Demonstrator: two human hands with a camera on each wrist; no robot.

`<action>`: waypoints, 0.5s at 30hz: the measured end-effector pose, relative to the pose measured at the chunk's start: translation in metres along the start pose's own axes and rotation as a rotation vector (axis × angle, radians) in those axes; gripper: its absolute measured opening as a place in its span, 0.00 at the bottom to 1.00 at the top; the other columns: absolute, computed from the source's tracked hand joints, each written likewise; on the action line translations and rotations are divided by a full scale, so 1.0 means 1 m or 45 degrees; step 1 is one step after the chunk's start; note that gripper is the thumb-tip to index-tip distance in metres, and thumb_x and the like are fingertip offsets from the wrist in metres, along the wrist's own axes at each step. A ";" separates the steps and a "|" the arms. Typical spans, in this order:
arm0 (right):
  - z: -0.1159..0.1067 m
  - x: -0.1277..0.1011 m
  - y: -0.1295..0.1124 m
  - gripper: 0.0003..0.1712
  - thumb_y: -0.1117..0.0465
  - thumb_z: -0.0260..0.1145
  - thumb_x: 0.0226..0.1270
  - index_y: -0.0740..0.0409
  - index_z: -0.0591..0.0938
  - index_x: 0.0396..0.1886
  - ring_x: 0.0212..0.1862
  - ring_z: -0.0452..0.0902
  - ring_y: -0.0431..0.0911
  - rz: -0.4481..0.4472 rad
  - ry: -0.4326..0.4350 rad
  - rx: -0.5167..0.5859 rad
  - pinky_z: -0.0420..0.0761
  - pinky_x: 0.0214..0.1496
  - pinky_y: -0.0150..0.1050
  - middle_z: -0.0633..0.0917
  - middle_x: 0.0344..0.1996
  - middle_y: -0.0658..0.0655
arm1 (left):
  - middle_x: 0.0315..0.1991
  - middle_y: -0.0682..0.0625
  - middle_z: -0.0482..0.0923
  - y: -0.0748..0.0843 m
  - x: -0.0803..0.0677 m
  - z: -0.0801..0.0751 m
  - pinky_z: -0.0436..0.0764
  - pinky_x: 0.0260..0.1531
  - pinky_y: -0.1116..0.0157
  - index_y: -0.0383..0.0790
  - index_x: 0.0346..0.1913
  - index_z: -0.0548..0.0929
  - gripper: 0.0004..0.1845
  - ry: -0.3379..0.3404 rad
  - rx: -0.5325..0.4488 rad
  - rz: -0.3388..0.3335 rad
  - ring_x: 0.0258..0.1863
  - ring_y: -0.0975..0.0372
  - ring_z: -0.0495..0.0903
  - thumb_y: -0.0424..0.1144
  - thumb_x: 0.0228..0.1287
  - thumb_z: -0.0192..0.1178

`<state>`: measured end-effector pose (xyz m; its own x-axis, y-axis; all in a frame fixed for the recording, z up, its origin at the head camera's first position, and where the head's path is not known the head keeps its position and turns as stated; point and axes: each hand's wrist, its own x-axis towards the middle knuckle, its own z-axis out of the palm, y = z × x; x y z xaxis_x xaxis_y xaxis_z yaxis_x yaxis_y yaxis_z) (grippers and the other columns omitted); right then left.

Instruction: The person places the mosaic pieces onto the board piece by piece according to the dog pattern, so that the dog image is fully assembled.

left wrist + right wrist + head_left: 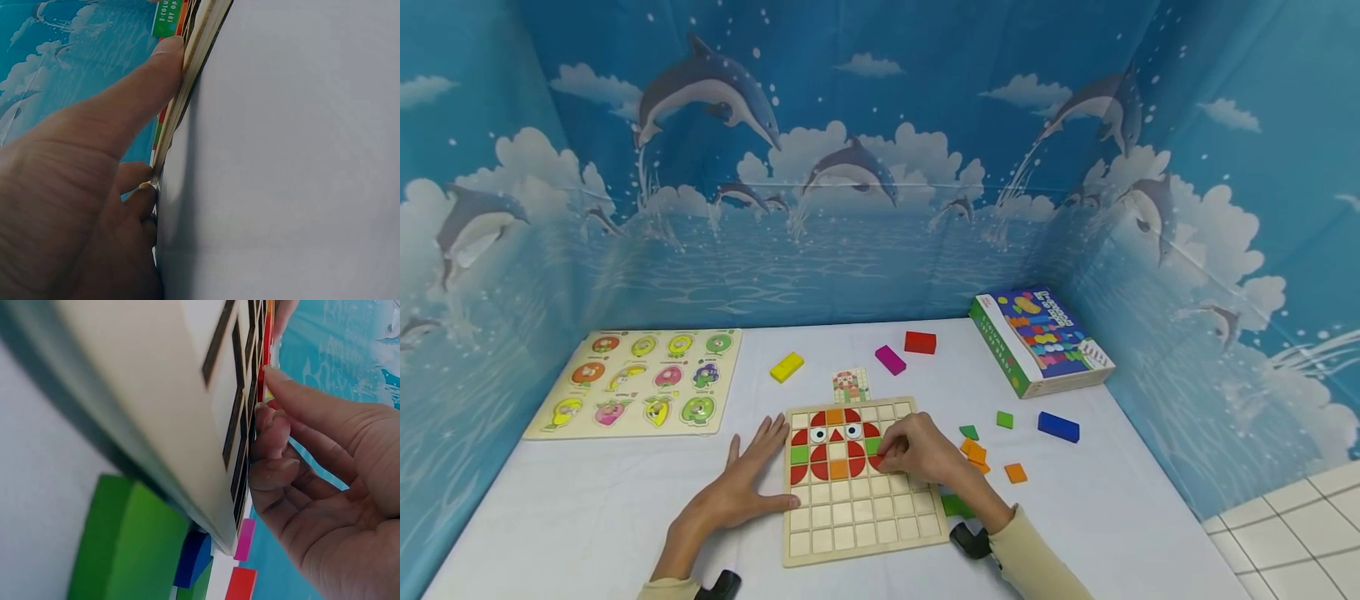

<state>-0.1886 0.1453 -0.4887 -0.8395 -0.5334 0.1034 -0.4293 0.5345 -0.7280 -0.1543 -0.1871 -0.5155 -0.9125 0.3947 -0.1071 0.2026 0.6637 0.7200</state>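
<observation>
A wooden grid board (861, 500) lies on the white table, its upper rows filled with red, orange and green tiles around two eye tiles. My left hand (760, 467) lies flat beside the board's left edge with its fingers straight. In the left wrist view the thumb (162, 62) presses against the board's rim (194, 69). My right hand (917, 454) sits on the right part of the board with fingers curled, pinching a red tile (876, 461) at the end of the filled rows. In the right wrist view its fingertips (269, 419) touch the board (156, 394).
A fruit peg puzzle (640, 379) lies at the left and a colourful box (1037, 337) at the back right. A pattern card (851, 385) sits behind the board. Yellow (786, 367), magenta (890, 359), red (920, 342) and blue (1058, 426) blocks and small green and orange tiles (973, 452) are scattered.
</observation>
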 end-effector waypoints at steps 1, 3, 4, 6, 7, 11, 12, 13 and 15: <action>0.000 0.000 -0.001 0.05 0.70 0.84 0.59 0.62 0.93 0.33 0.27 0.77 0.35 0.000 -0.001 0.001 0.84 0.30 0.29 0.87 0.25 0.47 | 0.89 0.44 0.42 0.000 0.000 0.000 0.20 0.81 0.37 0.42 0.88 0.53 0.64 -0.002 -0.001 0.002 0.88 0.45 0.33 0.53 0.56 0.83; -0.001 -0.001 -0.002 0.05 0.69 0.83 0.60 0.61 0.93 0.34 0.27 0.77 0.35 -0.004 -0.019 0.011 0.83 0.30 0.29 0.86 0.24 0.46 | 0.89 0.44 0.42 0.000 0.000 0.000 0.20 0.81 0.37 0.41 0.88 0.53 0.64 -0.005 0.000 0.004 0.88 0.45 0.33 0.53 0.56 0.83; -0.001 -0.001 -0.002 0.05 0.68 0.83 0.61 0.60 0.94 0.35 0.27 0.76 0.35 -0.011 -0.037 0.017 0.82 0.30 0.29 0.86 0.24 0.46 | 0.89 0.44 0.42 0.000 0.000 0.000 0.20 0.81 0.37 0.41 0.88 0.53 0.64 -0.004 0.000 0.004 0.88 0.45 0.33 0.53 0.56 0.83; -0.001 -0.001 -0.004 0.04 0.68 0.82 0.63 0.59 0.94 0.36 0.27 0.75 0.35 -0.035 -0.081 0.042 0.80 0.30 0.28 0.86 0.24 0.46 | 0.89 0.44 0.42 0.001 0.000 0.000 0.20 0.81 0.37 0.41 0.88 0.54 0.64 -0.001 0.000 0.002 0.88 0.45 0.34 0.53 0.56 0.83; -0.002 -0.001 -0.005 0.03 0.68 0.81 0.64 0.59 0.94 0.37 0.28 0.75 0.35 -0.050 -0.106 0.059 0.80 0.30 0.28 0.86 0.24 0.47 | 0.89 0.44 0.42 0.001 0.000 0.000 0.20 0.81 0.37 0.41 0.88 0.54 0.64 0.001 0.003 0.002 0.88 0.45 0.34 0.53 0.56 0.83; -0.001 -0.003 -0.007 0.03 0.69 0.79 0.67 0.59 0.95 0.39 0.27 0.73 0.34 -0.110 -0.208 0.076 0.77 0.30 0.26 0.88 0.25 0.50 | 0.89 0.44 0.42 0.002 0.000 -0.001 0.20 0.81 0.37 0.41 0.88 0.54 0.64 0.003 0.003 -0.004 0.88 0.45 0.34 0.53 0.56 0.83; -0.001 -0.003 -0.007 0.04 0.69 0.78 0.67 0.60 0.95 0.40 0.27 0.73 0.33 -0.118 -0.228 0.075 0.77 0.29 0.26 0.88 0.25 0.51 | 0.89 0.44 0.42 0.002 0.000 -0.001 0.20 0.81 0.37 0.41 0.88 0.54 0.64 0.002 0.004 -0.004 0.88 0.45 0.34 0.53 0.56 0.83; 0.000 -0.003 -0.007 0.05 0.69 0.78 0.68 0.60 0.95 0.41 0.27 0.72 0.33 -0.120 -0.246 0.073 0.76 0.29 0.25 0.88 0.25 0.51 | 0.89 0.44 0.42 0.002 -0.001 0.000 0.20 0.81 0.37 0.41 0.88 0.53 0.64 0.001 0.006 -0.006 0.88 0.45 0.34 0.53 0.56 0.83; 0.000 -0.004 -0.008 0.06 0.70 0.77 0.68 0.60 0.95 0.43 0.27 0.72 0.33 -0.113 -0.277 0.077 0.75 0.29 0.25 0.87 0.25 0.51 | 0.89 0.44 0.42 0.002 -0.001 0.000 0.20 0.81 0.37 0.41 0.88 0.53 0.64 0.002 0.008 -0.006 0.88 0.45 0.34 0.53 0.56 0.83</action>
<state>-0.1823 0.1430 -0.4832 -0.7052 -0.7085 0.0251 -0.4718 0.4426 -0.7626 -0.1534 -0.1862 -0.5136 -0.9140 0.3906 -0.1098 0.2003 0.6697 0.7151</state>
